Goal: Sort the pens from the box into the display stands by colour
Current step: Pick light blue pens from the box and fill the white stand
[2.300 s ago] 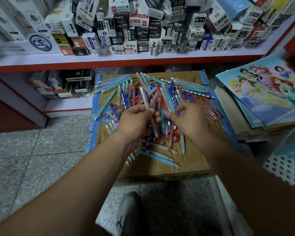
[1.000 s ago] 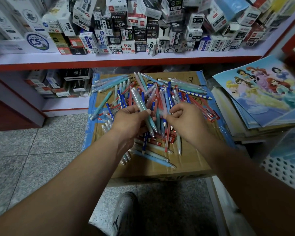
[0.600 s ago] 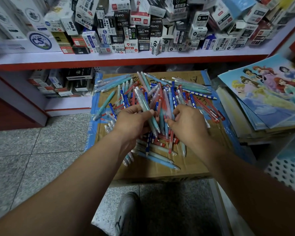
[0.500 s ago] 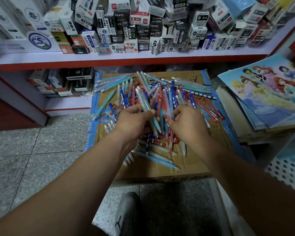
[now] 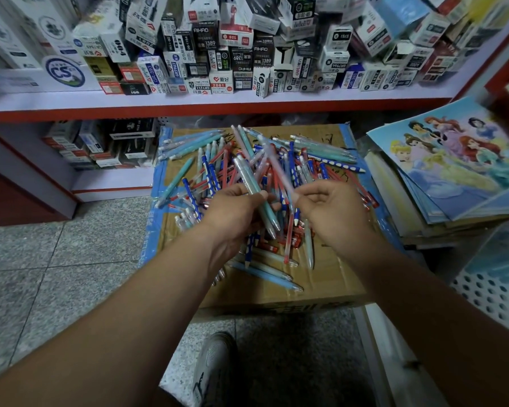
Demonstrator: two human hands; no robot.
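A heap of loose pens (image 5: 279, 160) in teal, pink, red and spotted blue lies on top of a closed cardboard box (image 5: 321, 277). Above the heap, my left hand (image 5: 232, 212) grips a small bunch of teal pens (image 5: 254, 186), their tips pointing down and to the right. Close beside it, my right hand (image 5: 332, 210) pinches one pale pink pen (image 5: 276, 165), which is motion-blurred and slants up to the left. No display stand is in view.
A shelf (image 5: 218, 101) packed with small pen cartons runs behind the box. A stack of princess-print sheets (image 5: 459, 160) lies to the right, above a white perforated panel (image 5: 494, 298). Grey tiled floor (image 5: 56, 259) lies to the left. My shoe (image 5: 215, 362) stands below the box.
My right hand has drawn a pale pink pen out of the heap and lifted it. My left hand still grips the teal bunch, raised slightly.
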